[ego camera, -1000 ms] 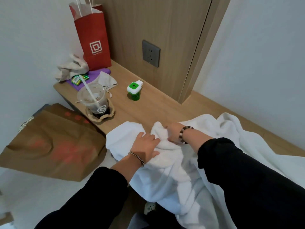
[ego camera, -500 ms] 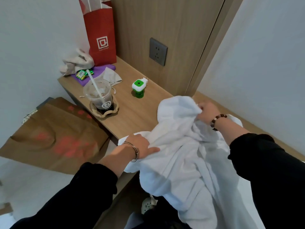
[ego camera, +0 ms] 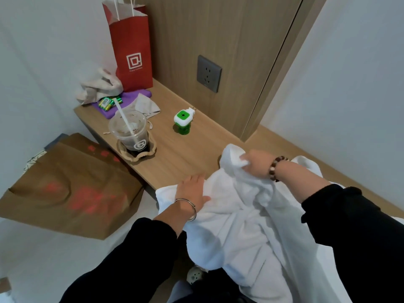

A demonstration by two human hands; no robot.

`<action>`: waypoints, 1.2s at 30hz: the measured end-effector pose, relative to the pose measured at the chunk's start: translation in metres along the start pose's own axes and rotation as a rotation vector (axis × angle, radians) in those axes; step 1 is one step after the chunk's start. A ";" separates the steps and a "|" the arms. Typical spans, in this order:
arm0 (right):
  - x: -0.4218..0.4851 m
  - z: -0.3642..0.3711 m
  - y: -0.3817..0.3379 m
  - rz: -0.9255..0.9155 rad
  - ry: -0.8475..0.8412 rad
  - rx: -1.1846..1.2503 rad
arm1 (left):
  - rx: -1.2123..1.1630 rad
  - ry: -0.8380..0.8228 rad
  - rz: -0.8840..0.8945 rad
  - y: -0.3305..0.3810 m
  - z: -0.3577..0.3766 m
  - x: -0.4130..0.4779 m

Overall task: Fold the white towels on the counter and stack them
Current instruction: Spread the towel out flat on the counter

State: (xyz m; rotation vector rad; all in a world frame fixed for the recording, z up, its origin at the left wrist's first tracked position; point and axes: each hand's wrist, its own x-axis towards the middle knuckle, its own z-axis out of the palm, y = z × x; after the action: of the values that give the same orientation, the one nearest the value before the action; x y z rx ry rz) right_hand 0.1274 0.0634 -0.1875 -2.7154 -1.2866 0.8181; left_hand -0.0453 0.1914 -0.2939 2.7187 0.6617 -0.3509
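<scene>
A crumpled white towel [ego camera: 238, 217] lies over the front edge of the wooden counter [ego camera: 185, 156] and hangs down toward me. My right hand [ego camera: 255, 164], with a bead bracelet at the wrist, is shut on a bunched corner of the towel and holds it raised above the counter. My left hand [ego camera: 192, 191], with a metal bangle, rests flat on the towel's left edge with fingers spread, pressing it down. More white cloth [ego camera: 306, 165] shows behind my right forearm.
On the counter's left stand a lidded plastic cup with a straw [ego camera: 131, 132] in a woven holder, a green-and-white plug-in device [ego camera: 183, 123], a red paper bag [ego camera: 131, 53], a purple item with batteries [ego camera: 118, 101] and beige cloth. A brown paper bag [ego camera: 70, 186] leans below left.
My right hand took a corner of the towel and lifted it up and to the right, then lowered it slightly. My left hand slid to the towel's left edge and stays flat.
</scene>
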 end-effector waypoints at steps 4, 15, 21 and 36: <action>-0.006 -0.027 0.048 0.303 0.859 0.338 | 0.018 0.019 0.007 -0.018 -0.002 0.001; -0.018 -0.011 0.057 0.322 -0.076 0.263 | -0.863 -0.133 -0.144 -0.007 -0.016 0.011; -0.027 -0.021 0.040 0.106 -0.090 0.690 | -1.208 -0.161 -0.296 0.016 -0.023 0.025; -0.039 -0.014 0.085 0.606 0.667 0.499 | -1.241 0.079 -0.442 0.067 -0.092 0.046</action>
State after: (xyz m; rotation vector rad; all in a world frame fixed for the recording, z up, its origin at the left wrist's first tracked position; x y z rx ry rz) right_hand 0.1746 -0.0183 -0.1789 -2.5769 -0.1068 0.1422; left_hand 0.0415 0.1867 -0.2067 1.4055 1.0371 0.0882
